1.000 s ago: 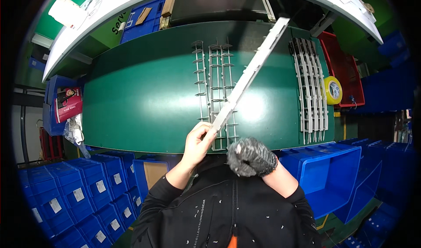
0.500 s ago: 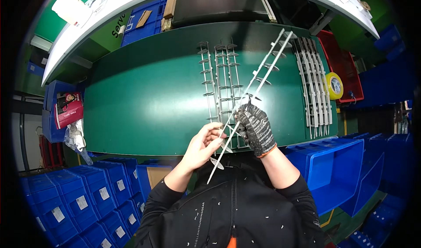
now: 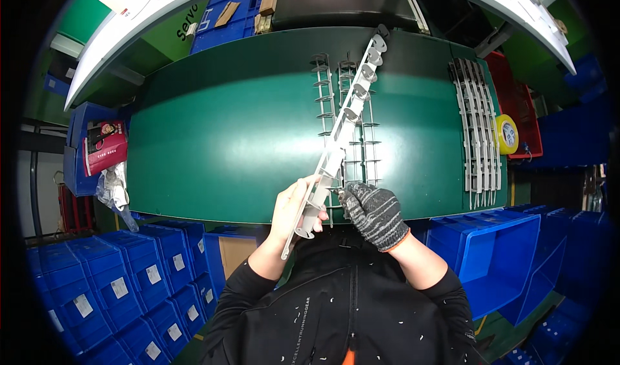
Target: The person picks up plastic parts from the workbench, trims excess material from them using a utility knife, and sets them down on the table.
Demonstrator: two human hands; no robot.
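Black zip jacket, right hand grey-gloved

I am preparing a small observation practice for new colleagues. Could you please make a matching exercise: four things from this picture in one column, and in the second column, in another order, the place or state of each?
Column one
1. Left hand
2. Right hand
3. Yellow roll
4. Red packet

Column two
A. Wears a grey-and-black knitted glove
B. At the blue box by the left end of the green table
C. Bare, holding a long pale strip with discs
D. Beside the red tray

Right pairs: 1-C, 2-A, 3-D, 4-B
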